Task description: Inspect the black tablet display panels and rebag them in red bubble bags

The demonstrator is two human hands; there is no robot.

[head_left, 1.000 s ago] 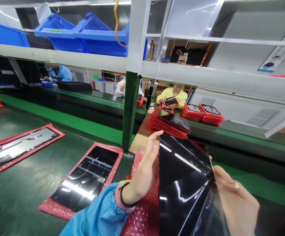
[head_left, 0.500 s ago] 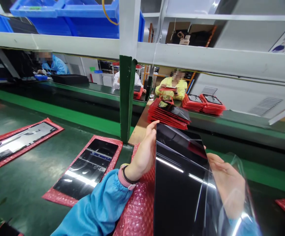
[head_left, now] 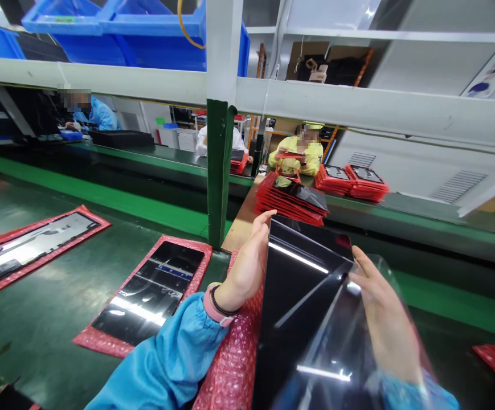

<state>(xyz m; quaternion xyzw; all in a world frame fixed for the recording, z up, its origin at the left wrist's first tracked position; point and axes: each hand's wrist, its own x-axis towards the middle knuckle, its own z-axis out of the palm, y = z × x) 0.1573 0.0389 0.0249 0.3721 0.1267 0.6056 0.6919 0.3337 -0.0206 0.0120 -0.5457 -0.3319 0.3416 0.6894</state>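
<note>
My left hand (head_left: 244, 265) is closed on the left edge of a glossy black screen panel (head_left: 301, 285), which is held tilted up in front of me. A loose sheet of clear film (head_left: 330, 341) lies over the panel's lower right part and bulges out past its right edge. My right hand (head_left: 386, 313) is at that edge, its fingertips pinching the film near the panel's upper right corner; part of this hand shows through the film. Beneath the panel is red bubble wrap (head_left: 234, 359). Another black screen panel (head_left: 153, 290) rests face up on a red bubble-wrap sheet to the left.
Farther left, a panel with a silvery back (head_left: 37, 245) lies on red wrap. A green post (head_left: 218, 171) rises ahead, under a white beam with blue bins (head_left: 153, 40). Stacked red-wrapped panels (head_left: 292, 196) sit beyond it. Several co-workers sit across the benches.
My right hand has moved left and up to the panel's upper right edge, drawing the clear film across more of the screen. My left hand keeps its hold.
</note>
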